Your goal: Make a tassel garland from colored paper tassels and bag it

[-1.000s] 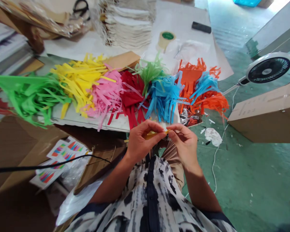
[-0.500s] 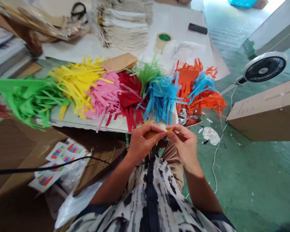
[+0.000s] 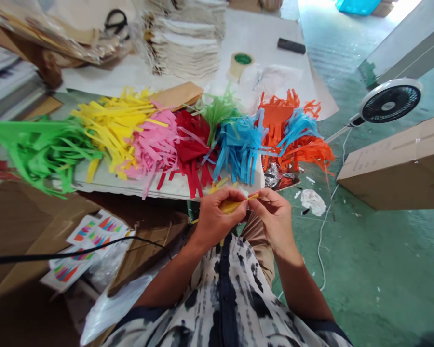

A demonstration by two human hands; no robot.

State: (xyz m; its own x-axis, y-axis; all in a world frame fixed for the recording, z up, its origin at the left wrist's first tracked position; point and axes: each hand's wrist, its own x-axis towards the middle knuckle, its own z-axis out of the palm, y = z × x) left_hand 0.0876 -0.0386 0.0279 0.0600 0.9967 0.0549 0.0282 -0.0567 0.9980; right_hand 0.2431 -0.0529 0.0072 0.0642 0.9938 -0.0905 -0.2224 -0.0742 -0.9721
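Observation:
Just off the table's front edge, my left hand (image 3: 217, 217) is closed round a yellow paper tassel (image 3: 228, 206), whose loose strips poke out behind the fingers. My right hand (image 3: 273, 212) pinches the tassel's narrow end between thumb and fingers, close against the left fingertips. Along the table edge lie fringed paper bunches: green (image 3: 47, 154), yellow (image 3: 112, 125), pink (image 3: 157, 144), dark red (image 3: 192, 137), light green (image 3: 219, 111), blue (image 3: 238, 144) and orange (image 3: 278, 115). A smaller blue bunch (image 3: 299, 129) rests on the orange ones.
A tape roll (image 3: 241, 65), a stack of whitish sheets (image 3: 188, 46), black-handled scissors (image 3: 116, 23) and a black bar (image 3: 291, 46) are on the table. At right stand a fan (image 3: 390, 103) and a cardboard box (image 3: 398, 164). An open carton (image 3: 144, 255) with printed cards (image 3: 97, 231) is lower left.
The camera view has shifted slightly. Both hands keep nearly the same place, pinching the yellow tassel, and a little more yellow shows in my left hand.

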